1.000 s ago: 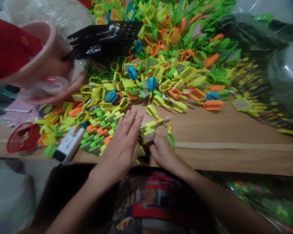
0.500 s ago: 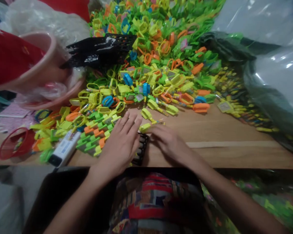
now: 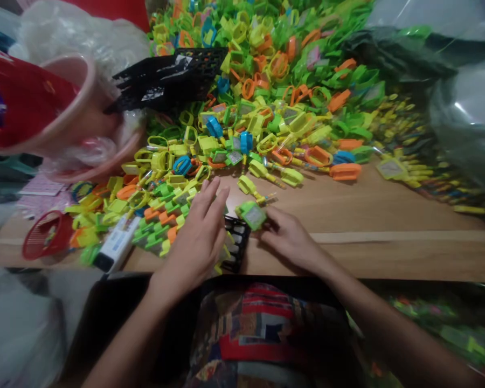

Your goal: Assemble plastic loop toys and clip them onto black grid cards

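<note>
Head view: wooden table under heaped plastic pieces, left grip open, right grip unclear.

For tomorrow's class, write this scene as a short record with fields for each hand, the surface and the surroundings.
Left hand: open, fingers spread, beside a small black plastic rack
Right hand: fingertips at a green plastic piece, grip unclear
Surface: wooden tabletop
Surroundings: heap of multicoloured plastic pieces; red mesh basket
</note>
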A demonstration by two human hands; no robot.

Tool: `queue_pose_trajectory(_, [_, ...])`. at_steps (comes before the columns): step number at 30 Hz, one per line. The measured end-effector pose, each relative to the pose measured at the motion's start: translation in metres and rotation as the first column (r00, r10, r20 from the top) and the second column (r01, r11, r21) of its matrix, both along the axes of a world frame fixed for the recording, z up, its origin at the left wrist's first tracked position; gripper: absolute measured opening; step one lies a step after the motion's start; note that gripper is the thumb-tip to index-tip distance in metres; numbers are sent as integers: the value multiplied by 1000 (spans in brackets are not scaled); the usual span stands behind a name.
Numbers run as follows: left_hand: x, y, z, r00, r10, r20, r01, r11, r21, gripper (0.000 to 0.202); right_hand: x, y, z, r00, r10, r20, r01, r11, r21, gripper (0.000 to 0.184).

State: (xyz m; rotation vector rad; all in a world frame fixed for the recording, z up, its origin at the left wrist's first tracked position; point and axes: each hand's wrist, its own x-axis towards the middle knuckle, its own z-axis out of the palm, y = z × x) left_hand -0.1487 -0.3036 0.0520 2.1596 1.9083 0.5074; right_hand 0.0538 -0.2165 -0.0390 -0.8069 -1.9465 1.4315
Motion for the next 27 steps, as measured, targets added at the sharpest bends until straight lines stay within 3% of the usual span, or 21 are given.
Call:
queue_pose_trajectory(3, [0,0,-1,1000,-1,-9,1,1000,-1,59,-25,-5,-6,996,11,-93,-18,997,-76,9])
queue_pose_trajectory(7, [0,-1,-4,1000,-8,-11,8,1000,12,60,-41,-5,-14,997,80,5,-79,995,-56,14])
queue_pose_trajectory(10, [-1,-2,-5,1000,-16,-1,16,1000,19,59,-44,-7,-19,997,69,40,-74,989,129,20])
queue_pose_trajectory(13, [-1,-1,0,1000,-7,11,7,1000,-15,57,-45,-12,-26,997,72,21,-74,930,359,31])
queue_pose_trajectory(15, [0,3,6,1000,-9,-1,9,999,-52,56,-48,-14,-30,994,106,33,-110,900,422,38])
queue_pose_trajectory(19, [4,15,11,990,-28,-142,15,996,-93,59,-52,-11,-23,975,175,139,-215,906,366,34])
queue_pose_trajectory(22, [8,20,8,973,15,-232,-31,997,-68,47,-43,0,-7,962,219,161,-265,889,374,29])
queue_pose_trajectory(24, [9,19,6,972,25,-232,-37,998,-46,44,-30,13,1,979,134,152,-190,870,454,24])
queue_pose_trajectory(27, [7,14,3,981,13,-192,-17,1000,-20,46,-9,38,2,971,-118,207,-25,814,581,25])
